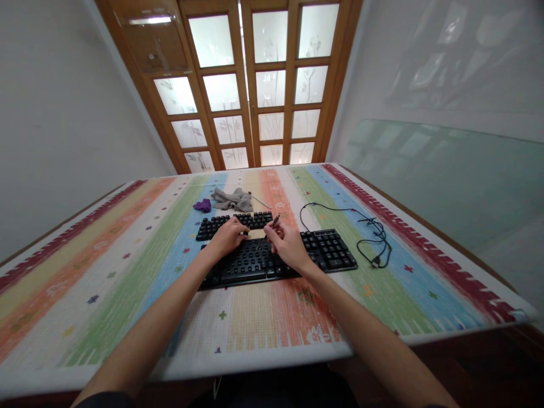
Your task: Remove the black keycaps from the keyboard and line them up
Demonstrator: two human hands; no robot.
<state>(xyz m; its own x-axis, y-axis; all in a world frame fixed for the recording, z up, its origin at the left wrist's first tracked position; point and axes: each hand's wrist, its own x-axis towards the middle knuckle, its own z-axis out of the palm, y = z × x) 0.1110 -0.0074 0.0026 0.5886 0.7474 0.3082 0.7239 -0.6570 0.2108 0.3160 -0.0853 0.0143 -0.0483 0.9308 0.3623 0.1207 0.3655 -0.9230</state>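
A black keyboard (314,258) lies on the table, its left part stripped of keycaps so that the bare switch posts show. Behind it, loose black keycaps (208,226) stand in rows. My left hand (227,237) is over the keyboard's back edge, with thumb and fingers pinched on a small black piece that looks like a keycap (245,233). My right hand (285,242) rests above the keyboard's middle, fingers closed round a slim dark pen-like tool (276,220). Its lower end is hidden by the fingers.
A grey cloth (232,199) and a purple cloth (203,205) lie behind the keycaps, with a thin pale stick (260,200) beside them. The keyboard's black cable (374,226) is coiled at the right. A striped cloth covers the table (140,272); wooden glazed doors (250,85) stand beyond.
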